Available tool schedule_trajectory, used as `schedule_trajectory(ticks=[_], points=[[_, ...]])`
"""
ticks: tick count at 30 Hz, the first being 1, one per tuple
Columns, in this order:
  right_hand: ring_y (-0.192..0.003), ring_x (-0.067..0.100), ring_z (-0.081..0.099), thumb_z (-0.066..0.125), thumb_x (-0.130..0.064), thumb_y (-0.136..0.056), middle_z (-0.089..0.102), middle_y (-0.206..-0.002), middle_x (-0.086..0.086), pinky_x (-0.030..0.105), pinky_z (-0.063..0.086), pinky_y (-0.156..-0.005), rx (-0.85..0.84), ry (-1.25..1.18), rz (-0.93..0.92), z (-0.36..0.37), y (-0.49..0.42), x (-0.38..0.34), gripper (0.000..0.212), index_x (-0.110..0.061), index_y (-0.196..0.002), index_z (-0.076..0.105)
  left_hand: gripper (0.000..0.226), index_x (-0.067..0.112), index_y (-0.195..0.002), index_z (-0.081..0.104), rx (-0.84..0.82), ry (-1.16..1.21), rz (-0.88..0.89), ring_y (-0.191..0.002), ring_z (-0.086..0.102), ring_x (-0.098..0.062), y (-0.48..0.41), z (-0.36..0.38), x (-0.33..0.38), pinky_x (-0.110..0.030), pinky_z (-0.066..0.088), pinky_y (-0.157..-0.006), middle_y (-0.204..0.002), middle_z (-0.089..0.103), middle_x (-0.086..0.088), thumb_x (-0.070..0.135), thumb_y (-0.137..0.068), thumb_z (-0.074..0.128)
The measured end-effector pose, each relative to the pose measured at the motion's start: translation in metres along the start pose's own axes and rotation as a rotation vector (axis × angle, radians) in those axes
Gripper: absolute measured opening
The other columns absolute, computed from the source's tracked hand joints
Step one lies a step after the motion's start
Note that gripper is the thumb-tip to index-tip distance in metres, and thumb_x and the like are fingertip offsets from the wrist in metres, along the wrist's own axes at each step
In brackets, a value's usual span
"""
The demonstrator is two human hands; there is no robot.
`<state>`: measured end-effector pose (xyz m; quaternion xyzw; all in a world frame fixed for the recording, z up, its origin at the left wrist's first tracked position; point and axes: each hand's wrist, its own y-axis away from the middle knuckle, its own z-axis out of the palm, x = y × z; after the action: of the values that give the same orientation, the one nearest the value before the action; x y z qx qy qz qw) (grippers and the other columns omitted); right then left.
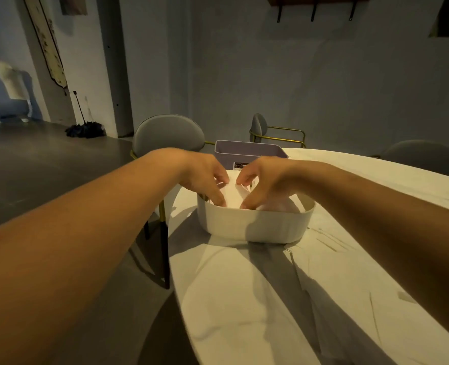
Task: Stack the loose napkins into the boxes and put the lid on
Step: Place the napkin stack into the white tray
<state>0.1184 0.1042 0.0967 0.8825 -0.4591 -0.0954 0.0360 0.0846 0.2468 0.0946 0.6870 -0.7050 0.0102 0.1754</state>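
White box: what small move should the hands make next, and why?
Probably press the napkin flat into the white box and let go. Both the left hand and the right hand pinch it inside the box, and it looks raised near the rim, not yet settled.

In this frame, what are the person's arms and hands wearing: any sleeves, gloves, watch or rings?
Nothing that shows. The left forearm and right forearm are bare to the picture's edge, with no sleeve in view. The left hand and right hand are ungloved. No watch, band or ring shows on the wrists or visible fingers, though the light is dim.
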Motion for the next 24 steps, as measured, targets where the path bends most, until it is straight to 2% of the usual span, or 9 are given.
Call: schedule_trajectory(ticks=[8,10,12,14,16,19,21,24], points=[[-0.119,0.021,0.05,0.07,-0.039,-0.083,0.051,-0.136,-0.001,0.031,0.045,-0.094,0.027,-0.027,-0.016,0.013,-0.008,0.006,0.056,-0.024,-0.134,0.052,0.058,0.019,-0.145,0.034,-0.108,0.042,-0.057,-0.134,0.038,-0.025,-0.004,0.005,0.006,-0.031,0.035,-0.107,-0.147,0.037,-0.001,0.017,-0.093,0.059],[-0.109,0.016,0.052,0.068,-0.031,-0.086,0.056,-0.129,-0.001,0.026,0.044,-0.085,0.159,-0.162,-0.033,0.012,-0.001,0.012,0.041,-0.022,-0.126,0.059,0.057,0.018,-0.145,0.036,-0.082,0.039,-0.051,-0.13,0.04,-0.025,-0.001,0.003,0.011,-0.03,0.042,-0.101,-0.147,0.036,-0.002,0.013,-0.092,0.059],[-0.099,0.015,0.054,0.061,-0.02,-0.09,0.062,-0.115,0.0,0.025,0.044,-0.078,0.385,-0.365,-0.006,0.007,0.011,0.026,0.021,-0.02,-0.111,0.066,0.053,0.021,-0.14,0.042,0.03,0.032,-0.008,-0.127,0.042,-0.023,0.001,0.003,0.019,-0.031,0.043,-0.096,-0.144,0.039,0.0,0.013,-0.091,0.059],[-0.095,0.016,0.055,0.057,-0.015,-0.092,0.062,-0.102,-0.001,0.026,0.045,-0.075,0.527,-0.481,0.047,0.002,0.024,0.042,0.012,-0.019,-0.098,0.066,0.043,0.025,-0.131,0.052,0.219,0.054,0.046,-0.121,0.047,-0.023,-0.001,0.006,0.029,-0.036,0.046,-0.099,-0.137,0.047,0.002,0.016,-0.089,0.059],[-0.09,0.014,0.055,0.056,-0.014,-0.092,0.06,-0.096,-0.003,0.026,0.045,-0.072,0.583,-0.501,0.091,-0.002,0.045,0.064,0.009,-0.019,-0.092,0.063,0.03,0.024,-0.117,0.061,0.399,0.1,0.105,-0.111,0.054,-0.023,-0.004,0.011,0.052,-0.042,0.049,-0.096,-0.125,0.057,0.0,0.016,-0.088,0.058],[-0.083,0.013,0.056,0.056,-0.015,-0.091,0.062,-0.091,-0.002,0.028,0.048,-0.072,0.649,-0.509,0.169,-0.002,0.076,0.098,0.01,-0.016,-0.089,0.066,0.023,0.022,-0.11,0.063,0.585,0.198,0.174,-0.104,0.054,-0.019,-0.007,0.023,0.097,-0.035,0.049,-0.089,-0.116,0.057,0.004,0.016,-0.089,0.057],[-0.081,0.013,0.057,0.055,-0.015,-0.091,0.062,-0.088,-0.002,0.028,0.05,-0.072,0.695,-0.529,0.239,0.002,0.105,0.124,0.011,-0.015,-0.087,0.066,0.022,0.022,-0.111,0.062,0.629,0.279,0.213,-0.099,0.053,-0.017,-0.01,0.039,0.136,-0.034,0.051,-0.086,-0.117,0.055,0.004,0.018,-0.09,0.057],[-0.073,0.013,0.055,0.056,-0.016,-0.093,0.058,-0.079,-0.004,0.022,0.049,-0.065,0.746,-0.561,0.299,0.012,0.144,0.155,0.019,-0.018,-0.074,0.06,0.017,0.022,-0.108,0.061,0.599,0.412,0.213,-0.095,0.051,-0.015,-0.016,0.07,0.184,-0.034,0.05,-0.087,-0.11,0.056,0.005,0.02,-0.092,0.055]])
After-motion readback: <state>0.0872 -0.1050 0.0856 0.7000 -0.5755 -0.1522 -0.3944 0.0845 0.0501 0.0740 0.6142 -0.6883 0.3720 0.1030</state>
